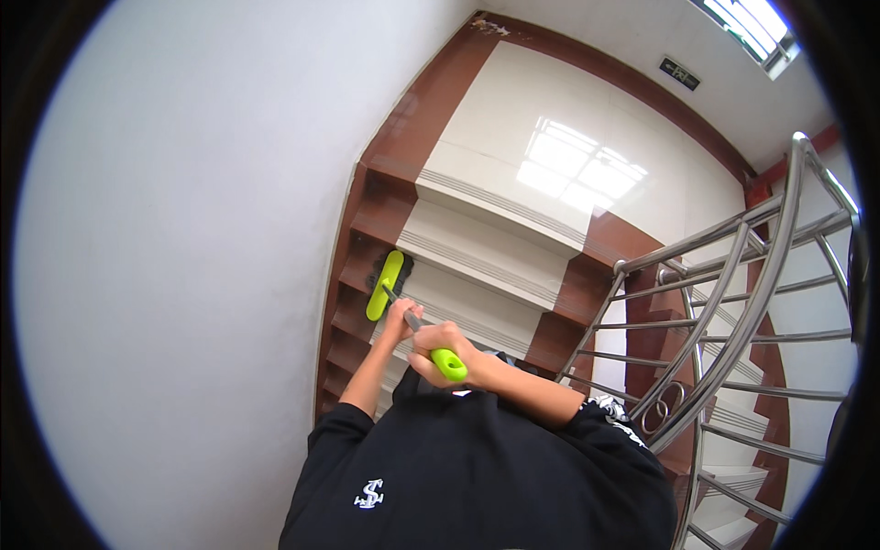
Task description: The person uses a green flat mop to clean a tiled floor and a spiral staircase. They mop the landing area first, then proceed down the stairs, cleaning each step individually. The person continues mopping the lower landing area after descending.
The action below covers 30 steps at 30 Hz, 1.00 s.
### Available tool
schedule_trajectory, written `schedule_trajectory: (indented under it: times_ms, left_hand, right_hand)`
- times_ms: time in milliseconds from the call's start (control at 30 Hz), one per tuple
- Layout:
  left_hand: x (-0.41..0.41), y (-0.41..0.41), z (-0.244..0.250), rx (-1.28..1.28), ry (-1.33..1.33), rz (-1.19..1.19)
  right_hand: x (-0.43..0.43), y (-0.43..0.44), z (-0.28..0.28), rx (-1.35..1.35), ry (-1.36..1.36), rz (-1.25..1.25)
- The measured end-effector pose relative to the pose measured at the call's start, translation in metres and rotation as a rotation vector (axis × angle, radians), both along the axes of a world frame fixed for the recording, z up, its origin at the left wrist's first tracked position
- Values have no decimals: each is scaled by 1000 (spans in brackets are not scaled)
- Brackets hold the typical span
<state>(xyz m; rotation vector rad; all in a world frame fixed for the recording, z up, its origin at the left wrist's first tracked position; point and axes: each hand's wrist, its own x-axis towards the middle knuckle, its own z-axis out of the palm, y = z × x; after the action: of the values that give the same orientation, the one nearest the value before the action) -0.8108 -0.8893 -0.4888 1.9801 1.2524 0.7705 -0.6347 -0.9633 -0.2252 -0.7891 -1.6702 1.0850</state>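
Observation:
Both of my hands grip the grey pole of a flat mop. My right hand (447, 347) closes around its upper end, just below the lime-green handle tip (449, 365). Farther down the pole, my left hand (401, 317) is wrapped around it. The lime-green mop head (385, 285) rests at the left side of the stairs, beside the wall. Dark grey mop fringe (406, 266) shows around its edges. Beneath it lies the reddish-brown border of a step; part of the pole is hidden by my hands.
White steps (481, 237) with brown side borders lead to a tiled landing (509, 103). A plain white wall (185, 275) bounds the left. Stainless steel railings (749, 302) run along the right. Light debris (489, 27) lies in the landing's far corner, and an exit sign (680, 73) hangs beyond.

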Motion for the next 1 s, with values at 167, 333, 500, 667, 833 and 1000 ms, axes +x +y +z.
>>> schedule_trajectory:
  times_ms: [167, 333, 500, 667, 833, 1000]
  left_hand:
    - [113, -55, 25, -35, -45, -77]
    - [207, -106, 61, -159, -181, -312]
    - [263, -140, 69, -275, -249, -614]
    - [302, -153, 89, -318, -241, -885]
    - [303, -142, 75, -466, -105, -930]
    - [241, -106, 89, -530, 137, -904]
  right_hand:
    - [103, -50, 33, -104, -98, -83]
    - [181, -96, 69, -198, -163, -156]
    - [206, -129, 95, -150, -146, -279]
    - [207, -150, 103, -143, -166, -440]
    - [211, -146, 109, -35, -4, -420]
    - [162, -119, 111, -17, 99, -332]
